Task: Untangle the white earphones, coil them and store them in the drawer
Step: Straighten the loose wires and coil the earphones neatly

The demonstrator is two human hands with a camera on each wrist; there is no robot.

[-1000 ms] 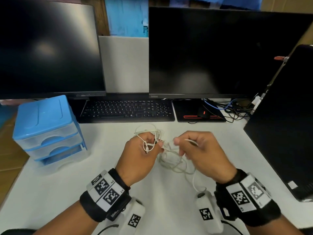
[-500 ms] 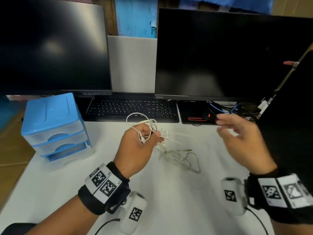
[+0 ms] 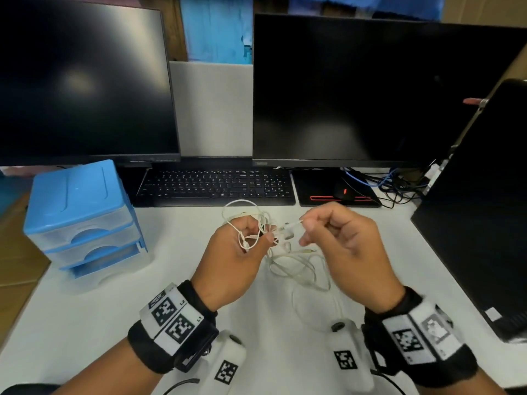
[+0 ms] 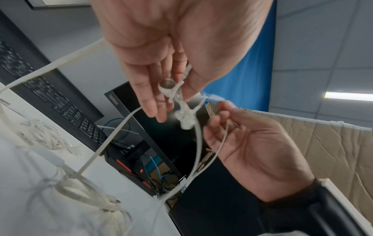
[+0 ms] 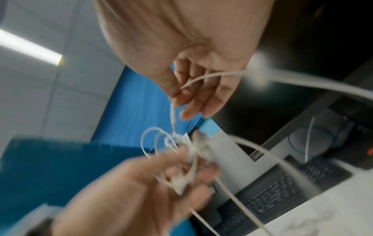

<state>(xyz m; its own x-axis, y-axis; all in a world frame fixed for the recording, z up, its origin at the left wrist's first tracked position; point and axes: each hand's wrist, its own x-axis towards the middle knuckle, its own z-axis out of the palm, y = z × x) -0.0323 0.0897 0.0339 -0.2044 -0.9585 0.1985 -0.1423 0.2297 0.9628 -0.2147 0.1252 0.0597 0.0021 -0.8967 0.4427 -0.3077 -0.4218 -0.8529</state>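
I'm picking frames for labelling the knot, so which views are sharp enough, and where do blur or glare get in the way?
Head view: mostly sharp, wide-angle bending at the edges, soft glare on the left monitor, right hand slightly smeared. Left wrist view: the white earphones knot is fairly clear below the left hand; the desk cable is soft. Right wrist view: heavy motion blur throughout.

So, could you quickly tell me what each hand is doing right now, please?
Left hand: fingers curled round the knotted bunch of the white earphones.
Right hand: pinching one strand of the cable leading out of that knot.
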